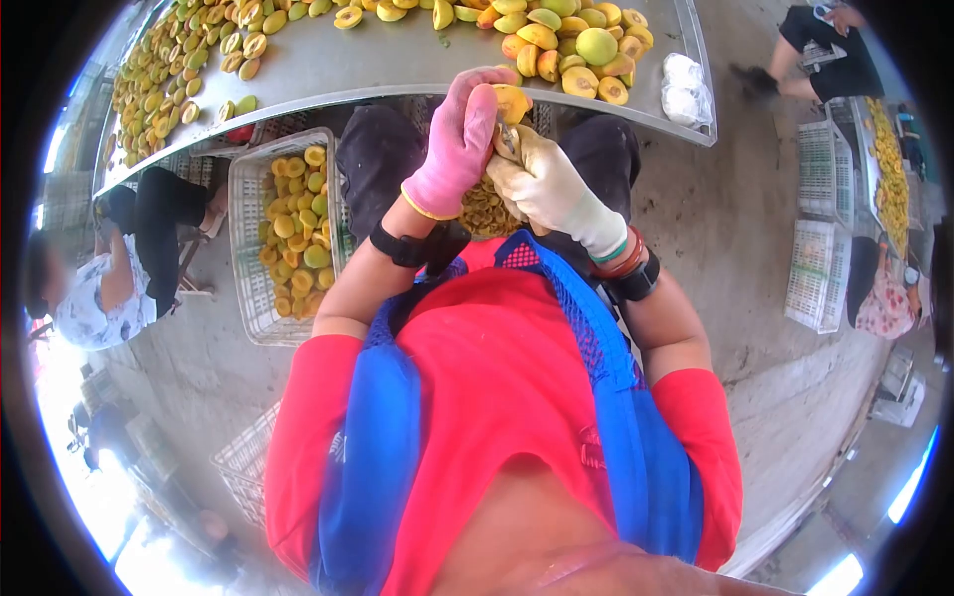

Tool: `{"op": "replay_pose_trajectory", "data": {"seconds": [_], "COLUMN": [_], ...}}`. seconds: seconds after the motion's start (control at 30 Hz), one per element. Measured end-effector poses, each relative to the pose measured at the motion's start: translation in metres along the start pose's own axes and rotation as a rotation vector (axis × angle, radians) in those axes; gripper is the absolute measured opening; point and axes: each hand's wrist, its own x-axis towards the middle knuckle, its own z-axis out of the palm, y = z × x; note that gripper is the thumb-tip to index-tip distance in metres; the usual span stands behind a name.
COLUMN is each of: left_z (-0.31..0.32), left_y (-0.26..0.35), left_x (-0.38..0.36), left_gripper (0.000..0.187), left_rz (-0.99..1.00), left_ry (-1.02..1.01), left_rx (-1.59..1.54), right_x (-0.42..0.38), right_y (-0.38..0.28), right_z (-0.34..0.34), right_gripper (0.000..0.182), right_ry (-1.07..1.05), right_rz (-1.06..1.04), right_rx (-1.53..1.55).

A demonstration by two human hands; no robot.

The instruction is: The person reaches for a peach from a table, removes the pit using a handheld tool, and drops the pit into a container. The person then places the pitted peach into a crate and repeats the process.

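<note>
My left hand (457, 144), in a pink glove, is closed around a yellow peach (512, 102) above my lap. Right beside it, my right hand (556, 184) in a whitish, stained glove grips a small metal tool (508, 142), mostly hidden by the fingers, its tip close under the peach. Below both hands, between my knees, lies a heap of brownish-yellow peach pieces (484, 211), partly covered by the gloves. On the metal table just ahead sits a pile of halved and whole peaches (596, 46).
More peaches (159, 89) spread along the left of the metal table (397, 50). A white plastic bundle (683, 91) lies near its right corner. At my left stands a white crate (248, 298) of peach halves. Other people sit at both sides; stacked crates (820, 268) stand right.
</note>
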Motion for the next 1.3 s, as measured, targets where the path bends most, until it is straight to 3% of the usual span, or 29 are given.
{"op": "replay_pose_trajectory", "data": {"seconds": [0.07, 0.17, 0.27, 0.37, 0.47, 0.5, 0.53, 0.6, 0.63, 0.67, 0.73, 0.83, 0.93, 1.0, 1.03, 1.13, 1.17, 1.3], "left_z": [-0.005, -0.011, -0.014, -0.014, -0.040, -0.049, -0.062, -0.113, -0.142, -0.169, -0.208, -0.259, -0.239, -0.181, -0.175, -0.084, -0.050, -0.001], "left_y": [0.003, 0.011, 0.012, 0.017, 0.011, 0.018, 0.027, 0.026, 0.029, 0.036, 0.057, 0.052, 0.033, 0.017, -0.025, -0.073, -0.077, -0.130], "left_x": [0.002, 0.009, 0.010, 0.011, 0.011, 0.012, 0.011, -0.006, -0.015, -0.023, -0.035, -0.062, -0.036, 0.001, 0.011, 0.064, 0.080, 0.119], "left_gripper": [0.062, 0.066, 0.067, 0.069, 0.068, 0.066, 0.065, 0.053, 0.051, 0.049, 0.050, 0.057, 0.055, 0.053, 0.053, 0.063, 0.074, 0.073], "left_rz": [-0.002, -0.092, -0.126, -0.167, -0.333, -0.357, -0.380, -0.322, -0.301, -0.267, -0.693, -0.852, -0.387, -0.472, -0.430, -0.362, -0.282, -0.381], "left_ry": [-0.073, -0.217, -0.305, -0.236, 0.122, 0.272, 0.422, 0.480, 0.461, 0.424, 0.423, 0.436, 0.384, 0.288, 0.165, -0.137, -0.181, -0.325], "left_rx": [-0.014, -0.083, -0.036, -0.030, -0.082, 0.012, 0.107, 0.554, 1.007, 1.460, 1.537, 1.870, 1.730, 1.203, 1.056, 0.821, 1.036, 1.193], "right_x": [-0.007, -0.009, -0.009, -0.005, -0.011, -0.010, -0.009, -0.008, -0.011, -0.012, -0.014, -0.013, -0.008, -0.008, -0.008, -0.013, -0.015, -0.024], "right_y": [-0.019, -0.016, -0.011, -0.002, -0.006, 0.002, 0.012, 0.028, 0.021, 0.024, 0.034, 0.040, 0.046, 0.042, 0.039, 0.035, 0.036, 0.034], "right_z": [-0.002, -0.010, -0.017, -0.012, -0.001, -0.001, -0.003, -0.008, -0.013, -0.016, -0.019, -0.022, -0.024, -0.022, -0.020, -0.019, -0.020, -0.026], "right_gripper": [0.011, 0.013, 0.017, 0.020, 0.019, 0.018, 0.018, 0.018, 0.018, 0.017, 0.016, 0.015, 0.020, 0.016, 0.014, 0.014, 0.014, 0.018], "right_ry": [-0.085, -0.205, -0.320, -0.353, -0.376, -0.347, -0.291, -0.179, -0.154, -0.129, -0.082, -0.040, -0.035, -0.024, -0.017, 0.007, 0.018, 0.055], "right_rz": [0.203, 0.269, 0.369, 0.358, 0.251, 0.183, 0.161, 0.122, 0.058, 0.036, -0.008, 0.092, -0.005, 0.083, 0.126, 0.175, 0.163, 0.186], "right_rx": [0.198, 0.507, 0.551, 0.549, 0.402, 0.439, 0.289, -0.006, -0.337, -0.344, -0.360, -0.216, -0.271, -0.193, -0.155, -0.078, -0.083, -0.116]}}
